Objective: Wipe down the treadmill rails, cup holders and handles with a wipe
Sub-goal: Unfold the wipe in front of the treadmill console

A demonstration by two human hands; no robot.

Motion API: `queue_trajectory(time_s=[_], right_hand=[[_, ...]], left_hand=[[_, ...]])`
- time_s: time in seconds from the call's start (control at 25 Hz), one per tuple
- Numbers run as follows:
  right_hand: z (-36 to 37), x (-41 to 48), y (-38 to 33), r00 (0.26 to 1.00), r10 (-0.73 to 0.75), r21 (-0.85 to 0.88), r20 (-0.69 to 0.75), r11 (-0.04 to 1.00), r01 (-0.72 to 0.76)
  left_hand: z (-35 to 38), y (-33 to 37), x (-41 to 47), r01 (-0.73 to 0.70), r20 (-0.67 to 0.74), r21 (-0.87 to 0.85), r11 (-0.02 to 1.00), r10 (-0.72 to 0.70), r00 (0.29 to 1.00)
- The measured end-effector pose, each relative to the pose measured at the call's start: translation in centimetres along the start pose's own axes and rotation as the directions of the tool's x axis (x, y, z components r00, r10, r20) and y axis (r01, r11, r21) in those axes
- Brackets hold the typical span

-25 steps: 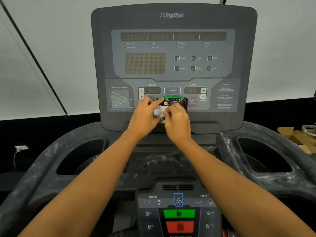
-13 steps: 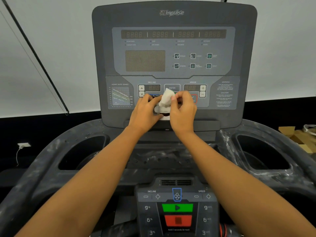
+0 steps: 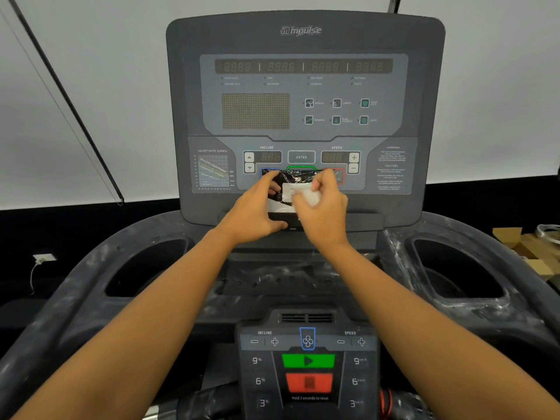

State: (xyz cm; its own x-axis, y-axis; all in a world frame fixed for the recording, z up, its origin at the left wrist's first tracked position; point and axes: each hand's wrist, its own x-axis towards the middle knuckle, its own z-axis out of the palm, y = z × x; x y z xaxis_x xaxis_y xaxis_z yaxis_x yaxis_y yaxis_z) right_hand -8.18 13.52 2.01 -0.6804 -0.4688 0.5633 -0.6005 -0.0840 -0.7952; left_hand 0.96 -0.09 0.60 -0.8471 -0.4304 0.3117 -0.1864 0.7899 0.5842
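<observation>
Having drawn the wipe [image 3: 310, 197] up from the pack [image 3: 298, 177] half a second before, we pinched it low in our right hand [image 3: 325, 213] while our left hand [image 3: 257, 212] gripped the pack on the console ledge [image 3: 366, 221], so wiping could begin.

The wipe packet [image 3: 295, 187] stood, apparently on the console ledge [image 3: 363, 221], between the left cup holder [image 3: 145, 268] and right cup holder [image 3: 454, 268], behind the control panel [image 3: 307, 374].
</observation>
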Motion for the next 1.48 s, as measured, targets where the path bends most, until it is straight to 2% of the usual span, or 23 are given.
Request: queue_trajectory(time_s=[0.08,0.16,0.2,0.28,0.36,0.48,0.6,0.8,0.88,0.96,1.04,1.08,1.16,1.2,1.28,1.32,1.4,1.48], right_hand=[[0.1,-0.7,0.0,0.975,-0.141,-0.143,0.174,0.975,0.167],[0.6,-1.2,0.9,0.887,-0.3,-0.341,0.35,0.842,0.419],[0.8,-1.2,1.6,0.854,-0.32,-0.424,0.41,0.762,0.489],[0.7,-1.3,2.9,0.827,-0.251,-0.532,0.503,0.664,0.525],[-0.1,-1.6,3.7,0.809,-0.103,-0.61,0.579,0.604,0.514],[-0.9,-1.8,4.3,0.803,0.054,-0.706,0.593,0.514,0.487],[-0.9,-1.9,4.3,0.802,0.129,-0.721,0.583,0.538,0.437],[-1.4,-0.7,2.7,0.8,0.2,-0.672,0.565,0.674,0.306],[-1.8,-0.2,1.6,0.843,0.167,-0.631,0.512,0.739,0.236],[-2.1,0.1,0.5,0.941,0.058,-0.542,0.332,0.829,0.14],[-2.1,0.3,-0.4,0.986,0.059,-0.459,0.154,0.888,0.019],[-2.1,0.4,-1.0,0.988,0.094,-0.406,0.124,0.913,-0.036],[-2.3,0.8,-2.0,0.971,0.199,-0.21,0.132,0.963,-0.169],[-2.5,1.1,-2.6,0.954,0.259,-0.101,0.152,0.964,-0.245],[-2.8,1.5,-3.3,0.922,0.318,0.057,0.219,0.94,-0.337],[-3.0,1.6,-3.6,0.919,0.304,0.104,0.253,0.935,-0.338],[-3.5,1.5,-4.5,0.932,0.24,0.151,0.271,0.946,-0.287],[-4.0,1.3,-5.7,0.955,0.197,0.168,0.223,0.957,-0.237]], left_hand=[[0.1,-0.2,-0.6,-0.042,-0.012,0.078,0.996,0.043,0.999],[0.2,-0.3,-1.1,-0.12,-0.046,0.207,0.971,0.132,0.99],[0.3,-0.3,-1.3,-0.149,-0.052,0.273,0.95,0.169,0.984],[0.6,-0.2,-1.5,-0.149,-0.045,0.405,0.902,0.183,0.982],[0.9,-0.2,-1.8,-0.107,-0.055,0.496,0.862,0.154,0.987],[1.2,0.0,-2.2,-0.033,-0.087,0.542,0.84,0.095,0.992],[1.7,0.0,-2.2,-0.007,-0.098,0.538,0.843,0.071,0.993],[2.1,0.2,-2.1,0.016,-0.103,0.52,0.854,0.044,0.994],[1.8,0.5,-2.0,0.026,-0.102,0.508,0.861,0.03,0.994],[1.5,1.3,-2.1,0.018,-0.122,0.498,0.867,0.049,0.991],[1.2,2.7,-2.0,0.016,-0.205,0.429,0.903,0.08,0.975],[1.1,3.3,-1.8,0.029,-0.27,0.351,0.936,0.072,0.96],[0.9,4.8,-1.4,0.093,-0.368,0.079,0.993,-0.057,0.928],[0.7,5.7,-1.3,0.124,-0.357,-0.133,0.983,-0.164,0.919],[0.1,7.9,-1.5,0.158,-0.203,-0.521,0.839,-0.301,0.932],[-0.2,8.8,-1.6,0.155,-0.138,-0.611,0.776,-0.298,0.945],[-1.1,10.4,-2.2,0.119,-0.116,-0.677,0.726,-0.265,0.957],[-2.3,11.3,-2.7,0.083,-0.166,-0.685,0.724,-0.266,0.95]])
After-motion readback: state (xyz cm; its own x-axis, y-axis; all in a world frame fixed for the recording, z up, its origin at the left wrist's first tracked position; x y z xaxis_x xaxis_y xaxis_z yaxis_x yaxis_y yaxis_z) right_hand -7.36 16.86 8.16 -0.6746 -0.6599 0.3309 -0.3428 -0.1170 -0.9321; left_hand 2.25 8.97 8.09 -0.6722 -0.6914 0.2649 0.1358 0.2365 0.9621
